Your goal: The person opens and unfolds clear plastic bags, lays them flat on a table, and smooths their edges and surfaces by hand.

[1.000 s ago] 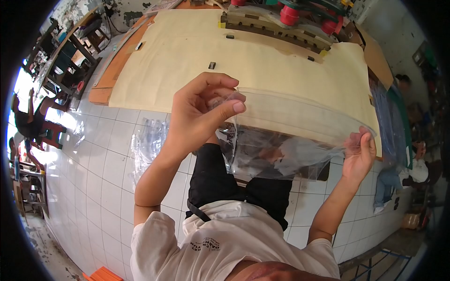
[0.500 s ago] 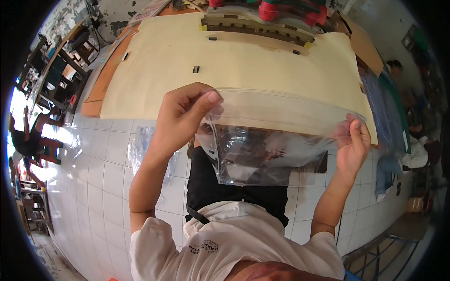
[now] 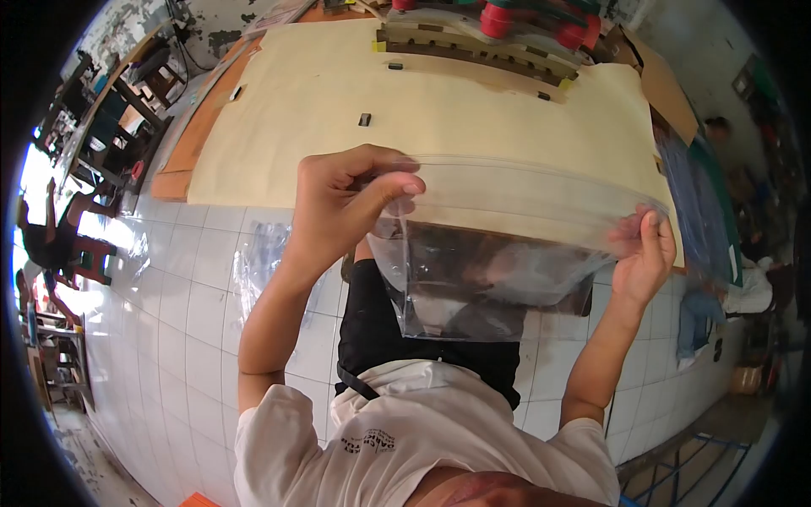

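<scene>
A clear plastic bag (image 3: 507, 291) hangs in front of my body, stretched between my two hands with its upper edge on the far side. Fine parallel lines run along that edge. My left hand (image 3: 351, 198) grips the bag's upper left corner, the thumb lying on the near face and some fingers partly behind the film. At the upper right corner, my right hand (image 3: 646, 253) pinches the edge between thumb and fingers. Through the film I see the table edge and my dark trousers. No contents are distinguishable inside the bag.
A table covered with cream sheeting (image 3: 296, 84) stands ahead, bearing small dark blocks (image 3: 365, 120) and a long slotted bar (image 3: 477, 52) beneath red-and-green equipment. Crumpled clear plastic (image 3: 266, 266) lies on the left. Blue plastic sheeting (image 3: 697, 203) hangs at right. Other people sit at both sides.
My left thumb and fingers have shifted slightly right along the bag's edge, with a wider gap between them. The bag's lower part has swung a little. The whole view has shifted slightly.
</scene>
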`<state>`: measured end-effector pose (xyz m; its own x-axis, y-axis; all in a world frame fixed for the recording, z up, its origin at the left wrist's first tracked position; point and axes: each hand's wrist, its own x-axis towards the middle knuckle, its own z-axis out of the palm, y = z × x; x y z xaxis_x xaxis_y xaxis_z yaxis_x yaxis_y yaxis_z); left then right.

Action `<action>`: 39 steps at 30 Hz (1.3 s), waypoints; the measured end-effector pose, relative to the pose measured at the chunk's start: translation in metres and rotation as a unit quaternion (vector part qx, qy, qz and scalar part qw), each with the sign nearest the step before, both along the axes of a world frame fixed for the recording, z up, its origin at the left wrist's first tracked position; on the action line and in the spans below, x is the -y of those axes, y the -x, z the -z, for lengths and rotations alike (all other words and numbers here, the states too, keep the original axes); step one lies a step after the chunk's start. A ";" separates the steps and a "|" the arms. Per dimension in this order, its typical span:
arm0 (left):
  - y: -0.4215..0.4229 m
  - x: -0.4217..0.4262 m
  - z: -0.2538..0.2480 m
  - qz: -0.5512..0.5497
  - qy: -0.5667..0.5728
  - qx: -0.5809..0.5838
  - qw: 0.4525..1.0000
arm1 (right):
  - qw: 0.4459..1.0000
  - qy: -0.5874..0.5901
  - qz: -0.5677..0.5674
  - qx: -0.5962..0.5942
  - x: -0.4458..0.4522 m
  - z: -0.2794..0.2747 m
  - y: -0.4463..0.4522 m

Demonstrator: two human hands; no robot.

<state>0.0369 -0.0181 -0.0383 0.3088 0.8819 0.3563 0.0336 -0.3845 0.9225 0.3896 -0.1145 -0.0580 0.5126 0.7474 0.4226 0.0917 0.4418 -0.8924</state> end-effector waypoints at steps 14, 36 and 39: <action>0.019 -0.006 0.001 0.099 -0.256 0.006 0.962 | 0.995 -0.067 -0.034 -0.071 0.006 0.015 -0.031; -0.008 0.024 -0.004 0.069 0.065 0.186 0.978 | 0.991 -0.057 -0.056 -0.104 0.000 0.019 -0.023; -0.008 0.026 -0.008 0.068 0.098 0.160 0.980 | 0.992 -0.056 -0.052 -0.103 0.002 0.021 -0.023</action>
